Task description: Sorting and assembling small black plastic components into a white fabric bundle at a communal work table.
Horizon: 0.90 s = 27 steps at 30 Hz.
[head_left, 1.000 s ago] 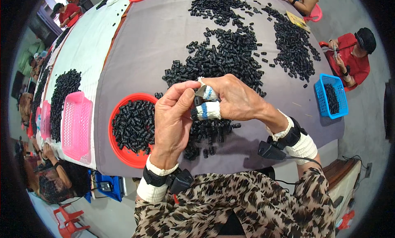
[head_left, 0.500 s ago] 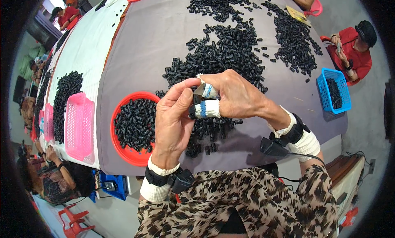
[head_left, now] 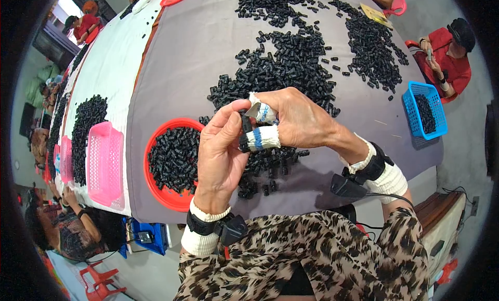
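My left hand [head_left: 219,152] pinches a small black plastic piece [head_left: 246,124] between thumb and fingers, above the near edge of the table. Close against it is my right hand [head_left: 301,116], its thumb and a finger wrapped in white covers, one with a blue stripe. A small grey blade-like tool [head_left: 253,109] shows at the right thumb, by the top of the piece. How the right fingers grip it is partly hidden. Under and beyond both hands spreads a large heap of like black pieces [head_left: 280,61]. To the left, a red round tray [head_left: 165,201] holds many more.
Pink baskets [head_left: 105,163] stand on the white-covered table part at left, beside another black heap [head_left: 88,119]. A blue basket [head_left: 439,125] with black pieces sits at the right edge. A person in red [head_left: 451,59] works at right; others sit along the left side.
The whole view has shifted slightly. Both hands stay together in nearly the same pose, and the black piece now stands more upright in the left fingers.
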{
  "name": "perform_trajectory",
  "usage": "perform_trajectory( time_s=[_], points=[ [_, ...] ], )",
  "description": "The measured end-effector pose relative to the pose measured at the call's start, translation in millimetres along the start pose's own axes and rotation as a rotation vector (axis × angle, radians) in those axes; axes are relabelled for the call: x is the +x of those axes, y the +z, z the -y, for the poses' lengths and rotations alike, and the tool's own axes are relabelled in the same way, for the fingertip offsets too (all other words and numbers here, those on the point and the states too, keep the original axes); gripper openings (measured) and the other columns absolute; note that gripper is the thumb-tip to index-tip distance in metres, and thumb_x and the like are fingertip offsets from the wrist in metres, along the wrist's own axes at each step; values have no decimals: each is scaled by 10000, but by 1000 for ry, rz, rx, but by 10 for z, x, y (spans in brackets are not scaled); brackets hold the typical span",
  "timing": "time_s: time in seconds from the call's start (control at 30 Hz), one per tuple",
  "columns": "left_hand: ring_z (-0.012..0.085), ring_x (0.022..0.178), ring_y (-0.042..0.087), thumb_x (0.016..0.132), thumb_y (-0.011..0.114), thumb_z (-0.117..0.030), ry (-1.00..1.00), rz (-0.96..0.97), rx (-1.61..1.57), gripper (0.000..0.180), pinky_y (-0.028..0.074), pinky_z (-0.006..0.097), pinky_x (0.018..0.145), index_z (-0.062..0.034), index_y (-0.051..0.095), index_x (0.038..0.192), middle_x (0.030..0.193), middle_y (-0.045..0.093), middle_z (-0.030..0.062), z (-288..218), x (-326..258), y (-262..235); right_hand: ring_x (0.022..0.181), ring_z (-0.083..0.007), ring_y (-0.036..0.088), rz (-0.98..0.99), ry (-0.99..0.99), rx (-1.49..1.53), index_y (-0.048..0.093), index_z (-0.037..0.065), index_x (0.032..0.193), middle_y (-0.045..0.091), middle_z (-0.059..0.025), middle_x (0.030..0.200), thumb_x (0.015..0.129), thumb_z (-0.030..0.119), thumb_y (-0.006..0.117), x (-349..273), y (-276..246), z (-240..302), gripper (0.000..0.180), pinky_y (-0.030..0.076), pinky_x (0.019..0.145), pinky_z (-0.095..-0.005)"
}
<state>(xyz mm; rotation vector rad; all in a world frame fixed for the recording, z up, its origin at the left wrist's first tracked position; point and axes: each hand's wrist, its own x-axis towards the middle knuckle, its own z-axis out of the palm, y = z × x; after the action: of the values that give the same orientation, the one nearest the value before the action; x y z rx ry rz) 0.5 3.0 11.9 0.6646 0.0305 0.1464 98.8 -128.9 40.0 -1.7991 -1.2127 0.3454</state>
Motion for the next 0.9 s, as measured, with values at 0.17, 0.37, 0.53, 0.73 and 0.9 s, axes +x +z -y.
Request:
perform_trajectory(
  time_s=[0.17, 0.37, 0.53, 0.73, 0.9],
  points=[
    [142, 864, 599, 882, 537, -138, 0, -1, 23, 249, 497, 290, 778, 4, 544, 1086, 959, 611, 77, 2, 29, 16, 575, -164, 524, 16, -18, -32, 554, 1, 861, 581, -94, 676, 682, 162, 702, 20, -37, -7, 283, 433, 560, -304],
    [148, 869, 600, 881, 539, -138, -5, -18, 50, 251, 498, 294, 779, 7, 545, 1085, 970, 609, 81, 5, 29, 20, 564, -180, 518, 53, 8, -45, 558, 1, 868, 584, -100, 673, 680, 157, 694, 21, -42, -25, 280, 432, 558, -315],
    [180, 894, 593, 886, 525, -136, -9, -13, 18, 265, 497, 308, 805, 28, 520, 1094, 992, 591, 113, 16, 22, -10, 566, -213, 530, 62, -17, -80, 551, -5, 852, 586, -114, 675, 690, 154, 660, 30, -21, -73, 252, 434, 559, -335],
    [178, 901, 591, 886, 526, -139, -9, -25, 18, 264, 491, 303, 815, 29, 523, 1090, 994, 594, 109, 36, 29, -15, 567, -211, 530, 56, -29, -74, 552, -7, 857, 586, -117, 675, 689, 140, 650, 23, -25, -83, 244, 435, 560, -333],
    [144, 873, 591, 884, 535, -141, -3, -38, 33, 246, 488, 290, 790, 13, 549, 1075, 969, 607, 78, 43, 33, 30, 563, -204, 524, 64, -21, -70, 551, -9, 847, 584, -116, 674, 686, 136, 650, 23, -36, -79, 238, 433, 557, -331]
  ],
)
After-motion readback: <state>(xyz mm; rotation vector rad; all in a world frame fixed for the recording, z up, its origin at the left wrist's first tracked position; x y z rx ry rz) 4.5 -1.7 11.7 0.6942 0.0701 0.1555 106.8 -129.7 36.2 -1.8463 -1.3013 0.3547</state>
